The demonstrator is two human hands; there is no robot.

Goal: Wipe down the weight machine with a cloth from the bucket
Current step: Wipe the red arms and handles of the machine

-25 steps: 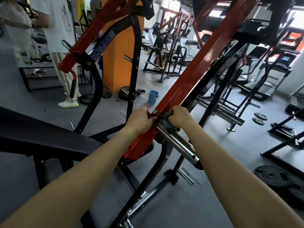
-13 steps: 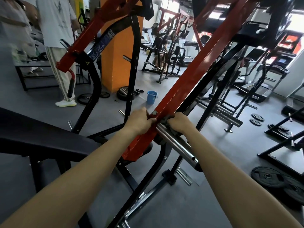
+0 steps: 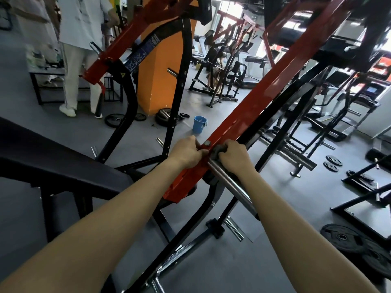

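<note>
A: So, where is the cloth [image 3: 220,152]?

B: Bunched under the right hand [image 3: 234,157], at the root of the peg [image 3: 230,187] where it meets the red arm [image 3: 262,98]; the fingers curl round cloth and peg together.

A: And the left hand [image 3: 186,152]?

B: Clamped on the arm's near edge, just beside the bolt [image 3: 207,143]; it holds no cloth.

A: How will the cloth handle?

B: Soft and limp, I'd judge; likely damp, if it came from the bucket [image 3: 199,124]; it should mould round the peg; best kept wadded in the palm so no tail drags. The peg looks smooth and slick, so the wad may slide easily; the arm is stiff steel, probably heavy, and might swing, hence the steadying hand, I'd guess.

A: What else is around?

B: The bucket stands on the floor beyond the arm, well apart from the hands; a black pad [image 3: 53,161] lies at left; plates [image 3: 342,237] lie on the floor at right; a person [image 3: 80,60] in pale clothes stands far left.

A: Anything in the way?

B: The black frame [image 3: 296,89] runs just behind the arm; knuckles could catch there; the bolt sits between the hands.
</note>
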